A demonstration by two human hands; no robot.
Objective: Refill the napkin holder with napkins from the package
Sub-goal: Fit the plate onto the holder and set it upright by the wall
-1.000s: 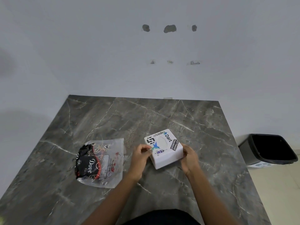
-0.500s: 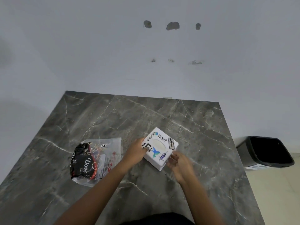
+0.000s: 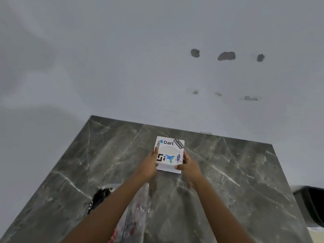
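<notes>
The white square napkin holder [image 3: 169,151], covered in stickers and with an oval slot on top, is held over the middle of the dark marble table [image 3: 236,172]. My left hand [image 3: 149,165] grips its left side. My right hand [image 3: 188,165] grips its lower right corner. The clear plastic napkin package [image 3: 138,207] with black and red print lies nearer to me on the left, partly hidden under my left forearm.
A black waste bin [image 3: 313,204] stands on the floor past the table's right edge. A white wall with several chipped spots rises right behind the table's far edge.
Both hands have carried the napkin holder away from me toward the table's middle and turned it square to me. My right hand shifted to its near right corner. The view tilted up.
</notes>
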